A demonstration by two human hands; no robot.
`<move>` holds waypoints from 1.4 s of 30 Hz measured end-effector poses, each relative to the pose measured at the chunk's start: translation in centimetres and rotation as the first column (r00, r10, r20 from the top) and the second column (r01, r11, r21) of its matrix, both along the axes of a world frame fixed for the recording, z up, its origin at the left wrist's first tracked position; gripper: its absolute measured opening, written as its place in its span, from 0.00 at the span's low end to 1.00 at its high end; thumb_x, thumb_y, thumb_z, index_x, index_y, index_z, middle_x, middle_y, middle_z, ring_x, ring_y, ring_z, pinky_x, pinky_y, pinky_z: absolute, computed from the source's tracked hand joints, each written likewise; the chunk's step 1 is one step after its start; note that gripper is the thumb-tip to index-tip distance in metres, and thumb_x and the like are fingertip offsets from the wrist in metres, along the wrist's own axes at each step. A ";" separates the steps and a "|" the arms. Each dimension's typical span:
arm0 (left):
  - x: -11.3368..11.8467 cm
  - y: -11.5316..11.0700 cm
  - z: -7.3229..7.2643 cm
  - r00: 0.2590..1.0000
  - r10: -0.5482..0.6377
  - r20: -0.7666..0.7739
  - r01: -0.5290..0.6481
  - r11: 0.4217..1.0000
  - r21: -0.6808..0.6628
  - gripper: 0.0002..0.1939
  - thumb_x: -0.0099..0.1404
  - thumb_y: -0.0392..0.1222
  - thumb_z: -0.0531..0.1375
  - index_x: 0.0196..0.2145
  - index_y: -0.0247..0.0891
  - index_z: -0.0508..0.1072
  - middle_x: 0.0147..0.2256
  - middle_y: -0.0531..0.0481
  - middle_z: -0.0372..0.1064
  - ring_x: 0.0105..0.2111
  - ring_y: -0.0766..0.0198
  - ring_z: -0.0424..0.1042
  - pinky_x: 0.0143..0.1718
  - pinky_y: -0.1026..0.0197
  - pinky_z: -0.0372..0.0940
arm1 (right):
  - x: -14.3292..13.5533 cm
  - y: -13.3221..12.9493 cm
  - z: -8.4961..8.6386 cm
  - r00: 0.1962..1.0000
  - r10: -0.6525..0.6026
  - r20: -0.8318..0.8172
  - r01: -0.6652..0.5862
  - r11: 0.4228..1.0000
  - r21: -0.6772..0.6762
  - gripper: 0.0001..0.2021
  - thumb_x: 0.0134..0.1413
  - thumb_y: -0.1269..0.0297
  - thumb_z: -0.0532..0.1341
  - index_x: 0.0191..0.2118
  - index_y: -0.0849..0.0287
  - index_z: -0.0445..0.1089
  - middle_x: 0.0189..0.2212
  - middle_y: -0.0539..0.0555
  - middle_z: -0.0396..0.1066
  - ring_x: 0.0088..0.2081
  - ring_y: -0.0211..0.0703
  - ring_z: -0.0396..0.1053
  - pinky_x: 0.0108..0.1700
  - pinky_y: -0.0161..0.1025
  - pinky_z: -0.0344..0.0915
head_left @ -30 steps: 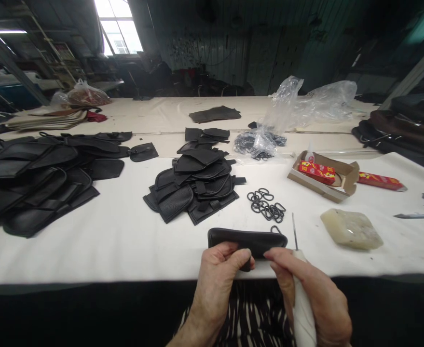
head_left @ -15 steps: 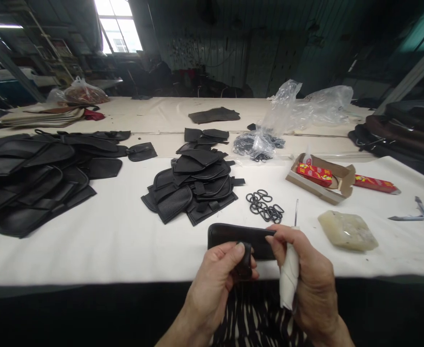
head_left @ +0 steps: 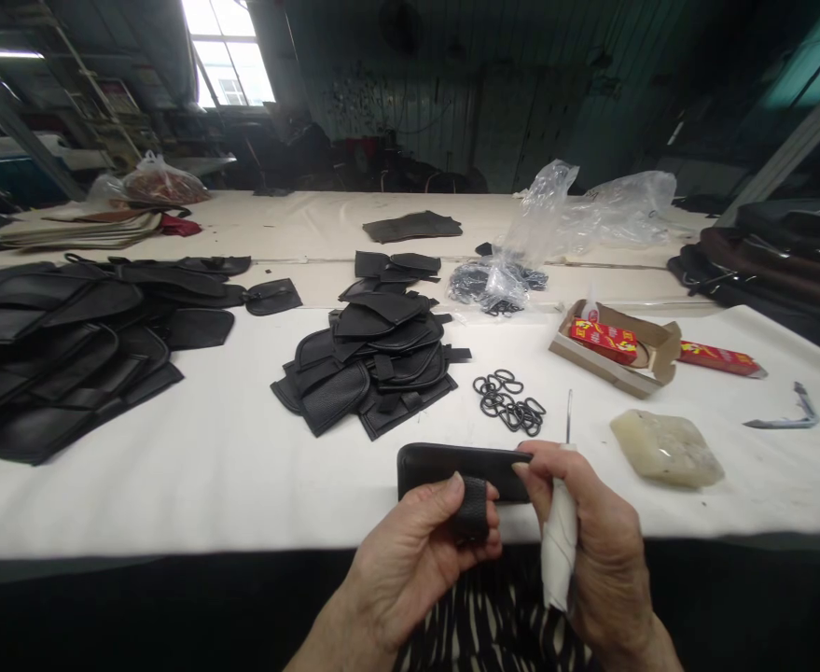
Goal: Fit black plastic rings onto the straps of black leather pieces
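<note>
A black leather-like piece (head_left: 462, 459) with a rounded corner is held lengthwise, a textured black strip (head_left: 475, 509) pinched before it, a white-wrapped awl (head_left: 562, 523) gripped spike-up beside its right end.

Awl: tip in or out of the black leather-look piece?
Out: the awl shaft shows bare, clear of the leather-look piece.

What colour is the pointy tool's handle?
The handle is off-white; the head view shows it best.
</note>
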State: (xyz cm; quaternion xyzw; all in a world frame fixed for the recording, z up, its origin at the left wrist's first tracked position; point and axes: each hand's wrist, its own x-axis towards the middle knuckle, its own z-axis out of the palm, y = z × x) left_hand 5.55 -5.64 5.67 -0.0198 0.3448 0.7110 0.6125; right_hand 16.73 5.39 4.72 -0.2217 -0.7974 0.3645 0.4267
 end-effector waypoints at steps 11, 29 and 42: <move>0.3 0.1 0.3 0.982 0.042 -0.184 -0.053 0.997 -0.059 0.14 0.58 0.44 0.61 0.30 0.27 0.76 0.25 0.45 0.70 0.26 0.64 0.68 0.35 0.58 0.65 | -0.3 0.0 0.4 1.000 0.024 0.001 -0.024 0.993 0.115 0.06 0.57 0.74 0.57 0.39 0.56 0.65 0.41 0.54 0.68 0.40 0.41 0.68 0.30 0.31 0.65; 2.0 -0.1 0.6 0.915 0.088 -0.394 -0.086 0.996 0.023 0.13 0.65 0.43 0.53 0.38 0.36 0.76 0.34 0.47 0.72 0.35 0.63 0.68 0.44 0.61 0.60 | 0.2 -2.6 0.2 1.000 0.006 -0.005 -0.003 0.907 0.421 0.07 0.53 0.77 0.58 0.37 0.59 0.69 0.39 0.61 0.73 0.34 0.45 0.73 0.32 0.40 0.71; 1.9 -0.3 2.9 0.824 -0.037 -0.565 -0.041 0.991 -0.125 0.13 0.61 0.34 0.52 0.38 0.36 0.76 0.31 0.49 0.73 0.34 0.61 0.68 0.36 0.64 0.60 | -0.1 -1.8 -0.2 0.996 0.040 0.076 -0.078 0.778 0.623 0.07 0.56 0.76 0.55 0.37 0.60 0.69 0.39 0.62 0.74 0.40 0.50 0.72 0.39 0.45 0.69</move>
